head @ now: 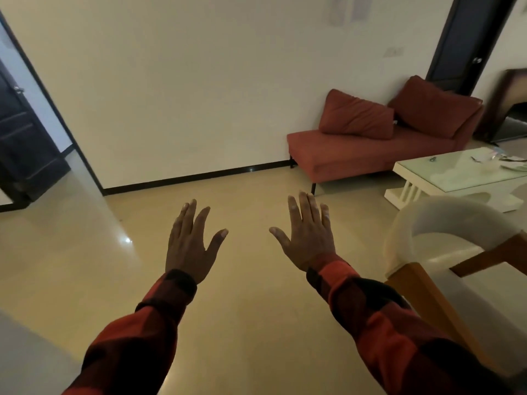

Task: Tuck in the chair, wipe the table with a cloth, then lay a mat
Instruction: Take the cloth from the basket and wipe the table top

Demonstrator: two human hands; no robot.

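Glossy beige floor (245,323): my left hand (189,246) and right hand (309,238) spread, holding nothing; cream round-backed wooden-legged chair (439,232) untouched, tucking judged next, needing a rightward reach.

Both arms reach forward from the near edge, roughly parallel and a little apart, each in a red and black checked sleeve buttoned at the wrist. The left hand (189,246) is held out palm down, back of the hand up, fingers straight and close together, thumb spread out to the right. The right hand (309,238) mirrors it, fingers straight and slightly fanned, thumb spread to the left. Neither hand holds or touches anything; both hang in the air with the thumbs pointing toward each other.
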